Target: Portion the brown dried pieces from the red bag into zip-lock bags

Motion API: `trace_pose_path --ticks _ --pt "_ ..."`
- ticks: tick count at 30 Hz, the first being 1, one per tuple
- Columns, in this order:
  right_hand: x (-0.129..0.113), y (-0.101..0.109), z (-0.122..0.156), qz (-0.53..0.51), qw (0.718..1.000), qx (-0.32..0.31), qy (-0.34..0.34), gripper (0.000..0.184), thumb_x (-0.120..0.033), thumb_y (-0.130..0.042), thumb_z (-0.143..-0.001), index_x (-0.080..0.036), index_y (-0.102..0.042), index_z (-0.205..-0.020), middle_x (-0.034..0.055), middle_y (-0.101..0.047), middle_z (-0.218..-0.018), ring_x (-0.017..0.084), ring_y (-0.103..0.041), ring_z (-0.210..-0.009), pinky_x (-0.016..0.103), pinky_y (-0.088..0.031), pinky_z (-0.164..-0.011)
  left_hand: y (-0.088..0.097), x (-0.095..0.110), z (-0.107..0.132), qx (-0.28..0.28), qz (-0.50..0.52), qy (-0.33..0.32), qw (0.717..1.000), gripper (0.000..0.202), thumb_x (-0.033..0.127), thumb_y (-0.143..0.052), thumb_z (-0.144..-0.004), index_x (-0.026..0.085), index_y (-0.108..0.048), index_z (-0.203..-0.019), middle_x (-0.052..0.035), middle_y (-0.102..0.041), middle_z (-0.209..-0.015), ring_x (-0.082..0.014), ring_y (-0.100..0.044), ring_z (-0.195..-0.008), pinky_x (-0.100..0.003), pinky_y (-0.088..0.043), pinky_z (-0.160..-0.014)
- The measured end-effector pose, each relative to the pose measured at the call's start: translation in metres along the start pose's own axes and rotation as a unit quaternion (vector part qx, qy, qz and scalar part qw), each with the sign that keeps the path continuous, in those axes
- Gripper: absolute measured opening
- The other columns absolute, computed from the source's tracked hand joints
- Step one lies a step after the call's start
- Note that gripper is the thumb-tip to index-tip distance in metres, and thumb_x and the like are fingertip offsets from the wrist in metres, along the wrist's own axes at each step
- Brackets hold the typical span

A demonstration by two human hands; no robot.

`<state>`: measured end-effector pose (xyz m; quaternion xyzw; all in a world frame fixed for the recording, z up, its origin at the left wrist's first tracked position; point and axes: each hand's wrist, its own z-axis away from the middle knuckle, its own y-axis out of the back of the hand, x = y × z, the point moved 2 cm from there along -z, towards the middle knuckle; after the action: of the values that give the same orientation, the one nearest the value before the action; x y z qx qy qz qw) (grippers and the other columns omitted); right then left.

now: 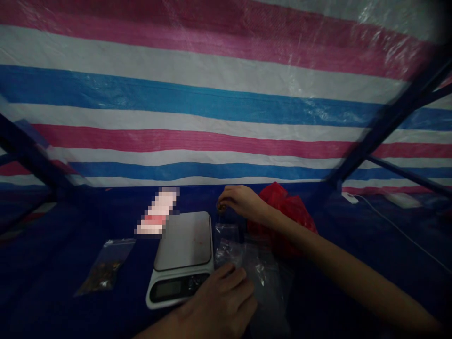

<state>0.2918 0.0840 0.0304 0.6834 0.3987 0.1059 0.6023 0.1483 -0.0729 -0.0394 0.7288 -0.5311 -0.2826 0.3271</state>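
Observation:
My right hand (243, 202) is closed, its fingertips pinching small golden-brown pieces (221, 206) just beyond the scale's right back corner. What kind of pieces they are is too small to tell. Nearer to me, my left hand (229, 296) has its fingers curled at the near end of a clear zip bag (228, 235); the fingertips are partly hidden. More clear zip bags (263, 273) lie flat just right of it. The white kitchen scale (187, 240) stands to the left of both hands, with a bare flat plate and a dark display.
A zip bag of small brownish pieces (104, 273) lies left of the scale. Behind the scale is a blurred-out pinkish item (158, 212). A red plastic bag (293, 212) sits behind my right forearm. Farther right are a white plug strip (349, 197) with cord and blue metal bars (384, 127).

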Motion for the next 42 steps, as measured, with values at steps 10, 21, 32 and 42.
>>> trace_pose_path --ticks 10,21,32,42 --pt "0.014 -0.006 -0.01 -0.068 0.997 -0.024 -0.034 0.016 -0.027 -0.077 -0.086 -0.017 -0.075 -0.098 0.0009 -0.071 -0.076 0.014 -0.064 -0.067 0.024 -0.041 -0.064 0.007 -0.001 -0.003 -0.01 0.001 0.007 1.0 0.011 0.017 -0.061 -0.092 0.016 -0.059 -0.082 0.0011 -0.055 -0.07 -0.016 -0.05 -0.071 -0.033 -0.036 -0.07" --pt "-0.024 0.057 0.021 -0.121 0.988 0.093 -0.019 0.024 -0.028 -0.054 -0.101 -0.02 -0.069 -0.118 -0.0007 -0.07 -0.077 0.013 -0.062 -0.068 0.024 -0.043 -0.066 0.032 -0.018 -0.014 0.086 0.093 0.161 0.979 0.022 0.02 -0.044 -0.101 0.016 -0.053 -0.082 -0.0021 -0.056 -0.075 -0.0148 -0.05 -0.072 -0.029 -0.039 -0.067" --pt "-0.075 0.001 0.116 -0.148 0.971 0.187 -0.022 0.019 -0.021 -0.046 -0.103 -0.019 -0.065 -0.099 0.0033 -0.064 -0.085 0.014 -0.06 -0.074 0.026 -0.046 -0.066 0.049 -0.072 -0.012 0.181 0.326 0.476 0.796 0.022 0.037 -0.069 -0.087 0.017 -0.067 -0.077 -0.0007 -0.062 -0.076 -0.0146 -0.055 -0.075 -0.024 -0.042 -0.071" --pt "-0.131 -0.027 0.212 0.083 0.99 0.019 0.111 0.035 -0.044 -0.063 -0.095 -0.026 -0.063 -0.124 0.0056 -0.073 -0.104 0.021 -0.066 -0.088 0.034 -0.052 -0.075 0.049 -0.082 -0.007 0.19 0.442 0.515 0.71 0.036 0.045 -0.073 -0.083 0.015 -0.057 -0.071 0.0036 -0.05 -0.063 -0.0078 -0.043 -0.058 -0.02 -0.031 -0.054"
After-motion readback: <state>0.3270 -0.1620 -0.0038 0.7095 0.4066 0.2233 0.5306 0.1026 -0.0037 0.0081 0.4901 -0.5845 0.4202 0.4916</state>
